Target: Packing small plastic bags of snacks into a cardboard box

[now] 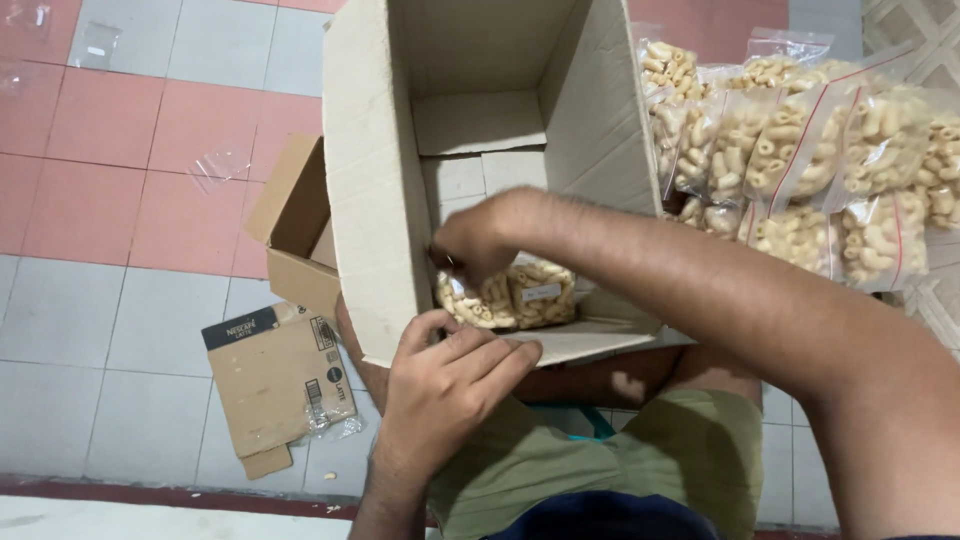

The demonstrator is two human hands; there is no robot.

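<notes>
An open cardboard box stands on the tiled floor in front of me. My right hand reaches down inside it and grips a clear bag of pale curled snacks lying at the box's near bottom corner. My left hand rests on the box's near flap, fingers spread over its edge. A pile of several similar snack bags lies to the right of the box.
A flattened cardboard piece and a smaller open carton lie on the floor left of the box. Empty clear plastic bags are scattered on the red and grey tiles. My knees in green shorts sit below the box.
</notes>
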